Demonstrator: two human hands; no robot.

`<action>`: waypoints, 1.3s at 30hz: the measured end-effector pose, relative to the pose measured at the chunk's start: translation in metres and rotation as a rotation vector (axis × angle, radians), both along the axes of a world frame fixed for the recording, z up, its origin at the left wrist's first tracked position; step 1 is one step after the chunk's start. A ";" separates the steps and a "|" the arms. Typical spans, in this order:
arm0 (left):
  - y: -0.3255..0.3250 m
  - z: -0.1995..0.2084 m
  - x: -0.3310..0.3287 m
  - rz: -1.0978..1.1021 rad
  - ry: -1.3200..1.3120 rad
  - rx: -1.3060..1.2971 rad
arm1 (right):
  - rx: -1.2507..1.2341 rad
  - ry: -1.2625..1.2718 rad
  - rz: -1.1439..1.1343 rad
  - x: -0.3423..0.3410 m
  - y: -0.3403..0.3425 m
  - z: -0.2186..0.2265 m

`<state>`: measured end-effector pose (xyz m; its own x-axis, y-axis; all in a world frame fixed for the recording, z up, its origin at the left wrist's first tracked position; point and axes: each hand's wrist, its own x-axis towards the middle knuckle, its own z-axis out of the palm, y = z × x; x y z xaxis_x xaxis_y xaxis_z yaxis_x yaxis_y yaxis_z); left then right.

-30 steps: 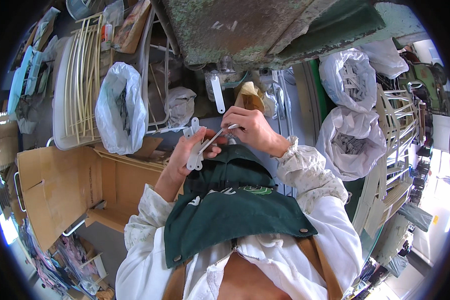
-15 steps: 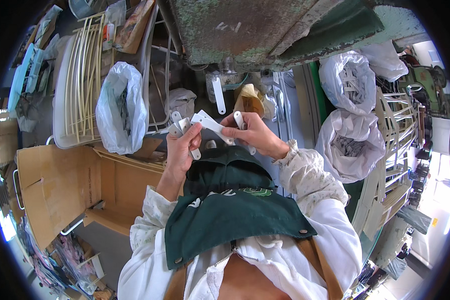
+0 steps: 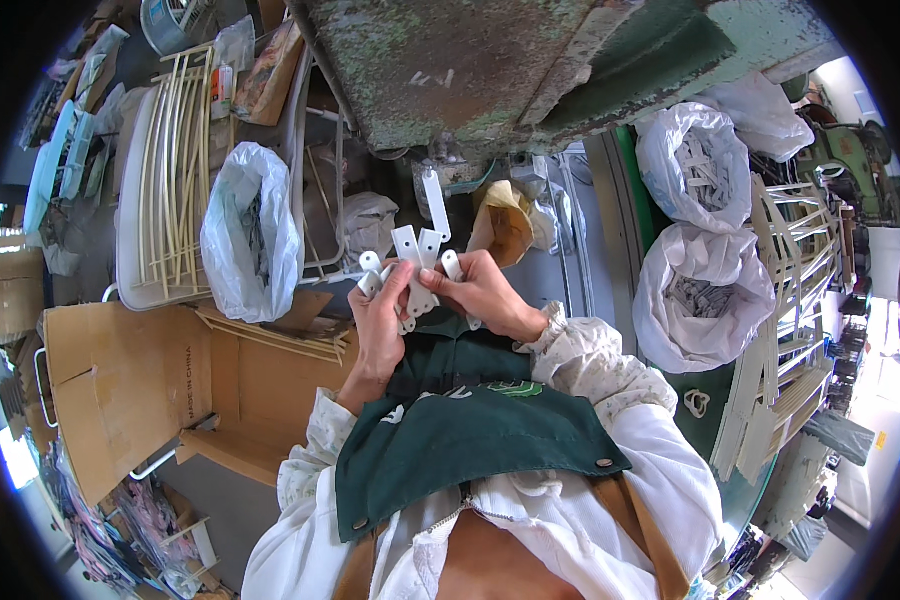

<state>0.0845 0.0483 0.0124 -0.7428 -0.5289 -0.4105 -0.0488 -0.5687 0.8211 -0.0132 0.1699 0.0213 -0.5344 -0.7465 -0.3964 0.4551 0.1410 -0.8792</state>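
My left hand (image 3: 378,328) is closed on several flat white strips (image 3: 369,277) with rounded ends and small holes. My right hand (image 3: 494,300) pinches similar strips, one of which (image 3: 452,266) sticks up between its fingers. Between the two thumbs, a pair of strips (image 3: 407,243) fans out at the top and comes together lower down; which hand carries each one, I cannot tell. Just beyond my fingers, a single white strip (image 3: 435,205) stands out from the machine's lower part (image 3: 447,176). The palms hide the rest of the strips.
A worn green machine (image 3: 470,75) overhangs the far side. White bags with pieces inside stand at left (image 3: 252,235) and right (image 3: 705,295). An open cardboard box (image 3: 130,385) lies to the left. Behind it, a tray holds thin rods (image 3: 175,170). A brown paper bag (image 3: 502,225) sits beyond my right hand.
Both hands have come closer together and moved slightly nearer to me. The middle strips, tilted and crossing before, now stand more upright. The strip at the machine looks shifted slightly with the view.
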 end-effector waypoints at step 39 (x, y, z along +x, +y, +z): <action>-0.055 0.009 -0.085 -0.239 -0.028 -0.533 | 0.139 0.434 -0.034 -0.058 -0.011 0.002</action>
<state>-0.0004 -0.0067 0.0212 -0.8599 -0.4865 -0.1545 -0.1506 -0.0475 0.9875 -0.0713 0.1593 0.0229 -0.6967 -0.6810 -0.2254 0.0549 0.2627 -0.9633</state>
